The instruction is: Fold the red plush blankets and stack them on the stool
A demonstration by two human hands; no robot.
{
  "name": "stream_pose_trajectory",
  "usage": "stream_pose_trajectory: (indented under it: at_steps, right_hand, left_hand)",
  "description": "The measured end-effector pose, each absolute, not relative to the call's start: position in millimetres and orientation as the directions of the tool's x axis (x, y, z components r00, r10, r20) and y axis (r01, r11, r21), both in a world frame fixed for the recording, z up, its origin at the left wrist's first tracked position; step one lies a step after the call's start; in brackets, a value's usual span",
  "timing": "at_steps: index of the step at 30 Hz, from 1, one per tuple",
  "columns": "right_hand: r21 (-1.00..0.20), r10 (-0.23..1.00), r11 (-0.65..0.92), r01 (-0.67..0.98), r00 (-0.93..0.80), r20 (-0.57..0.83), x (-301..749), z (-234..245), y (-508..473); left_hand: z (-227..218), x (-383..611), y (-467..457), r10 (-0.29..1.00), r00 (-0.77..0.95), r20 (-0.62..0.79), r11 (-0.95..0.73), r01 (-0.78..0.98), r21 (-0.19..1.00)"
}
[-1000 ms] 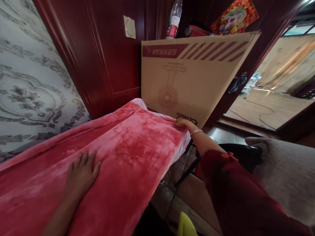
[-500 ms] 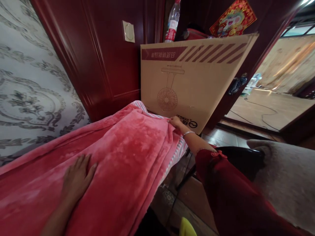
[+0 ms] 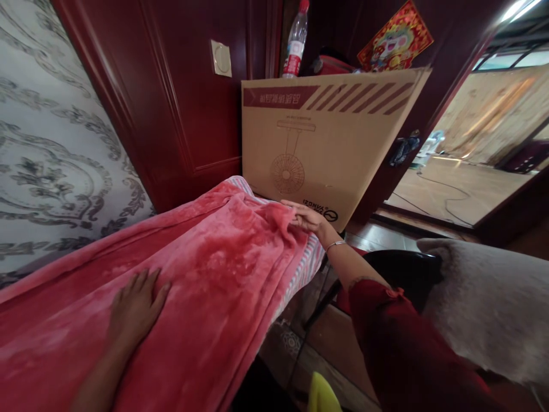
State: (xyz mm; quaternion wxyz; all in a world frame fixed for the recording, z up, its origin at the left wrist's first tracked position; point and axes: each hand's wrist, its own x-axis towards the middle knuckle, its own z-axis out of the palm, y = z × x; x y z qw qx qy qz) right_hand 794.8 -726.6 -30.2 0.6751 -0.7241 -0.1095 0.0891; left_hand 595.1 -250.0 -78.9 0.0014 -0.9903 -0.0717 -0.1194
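Observation:
A fluffy pink-red blanket (image 3: 206, 274) lies in long folds over a surface covered with a striped cloth (image 3: 300, 277). My left hand (image 3: 135, 306) rests flat on the blanket with its fingers outstretched. At the far right corner, my right hand (image 3: 306, 217) has its fingers around the blanket's edge, where a small fold stands up. The undersides of those fingers are partly covered by the cloth. A bracelet (image 3: 335, 245) circles my right wrist.
A large cardboard box (image 3: 343, 149) printed with a fan stands just beyond the blanket, with a plastic bottle (image 3: 295, 46) behind its top edge. Patterned wallpaper (image 3: 55, 160) is at left. A black chair (image 3: 398, 274) and a grey furry cover (image 3: 493, 303) are at right.
My right hand's fingers have reached further under the blanket's corner, and the edge there has bunched up. My left hand has stayed in place. The view has shifted slightly.

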Motion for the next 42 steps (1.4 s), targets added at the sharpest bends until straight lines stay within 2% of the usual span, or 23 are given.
stream_pose_trajectory:
  at_steps: [2, 5, 9, 12, 17, 21, 26, 29, 32, 35, 37, 39, 42]
  right_hand:
    - [-0.979, 0.197, -0.191, 0.075, 0.98, 0.036, 791, -32, -726]
    - [-0.905, 0.036, -0.426, -0.003, 0.999, -0.02, 782, -42, -731]
    - [-0.764, -0.066, -0.64, -0.086, 0.996, -0.057, 771, -55, -735]
    - [-0.634, -0.132, -0.766, -0.107, 0.991, -0.008, 774, -54, -733]
    - [-0.445, -0.237, -0.882, -0.157, 0.963, 0.129, 782, -49, -737]
    - [-0.339, -0.201, -0.928, -0.156, 0.974, 0.102, 780, -59, -738]
    - [-0.259, -0.184, -0.953, -0.154, 0.978, 0.095, 782, -57, -731]
    - [-0.241, -0.161, -0.962, -0.125, 0.978, 0.133, 781, -45, -721]
    - [-0.249, -0.052, -0.969, -0.002, 0.98, 0.194, 768, -35, -698]
    - [-0.263, 0.218, -0.925, 0.275, 0.949, 0.227, 745, -40, -663]
    - [-0.322, 0.367, -0.847, 0.424, 0.903, 0.222, 729, -49, -642]
    - [-0.423, 0.371, -0.796, 0.432, 0.902, 0.223, 721, -57, -630]
    - [-0.558, 0.174, -0.776, 0.293, 0.95, 0.257, 725, -59, -638]
  left_hand:
    - [-78, 594, -252, 0.151, 0.961, 0.233, -0.988, 0.153, 0.009]
    - [-77, 594, -252, 0.143, 0.963, 0.229, -0.989, 0.147, 0.0]
    - [-76, 593, -253, 0.138, 0.962, 0.234, -0.99, 0.143, -0.005]
    - [-75, 593, -254, 0.146, 0.96, 0.238, -0.989, 0.151, -0.005]
    - [-75, 593, -253, 0.129, 0.961, 0.245, -0.992, 0.128, 0.021]
    - [-76, 594, -252, 0.133, 0.96, 0.248, -0.991, 0.132, 0.023]
    - [-76, 594, -253, 0.144, 0.965, 0.221, -0.988, 0.154, -0.031]
    - [-76, 593, -253, 0.15, 0.964, 0.218, -0.984, 0.167, -0.062]
    - [-76, 592, -253, 0.14, 0.964, 0.226, -0.984, 0.16, -0.073]
    - [-76, 592, -254, 0.133, 0.965, 0.225, -0.988, 0.147, -0.051]
    - [-75, 592, -255, 0.134, 0.965, 0.224, -0.989, 0.144, -0.029]
    - [-74, 592, -256, 0.14, 0.965, 0.22, -0.989, 0.148, -0.02]
    - [-73, 592, -257, 0.149, 0.965, 0.217, -0.987, 0.157, -0.021]
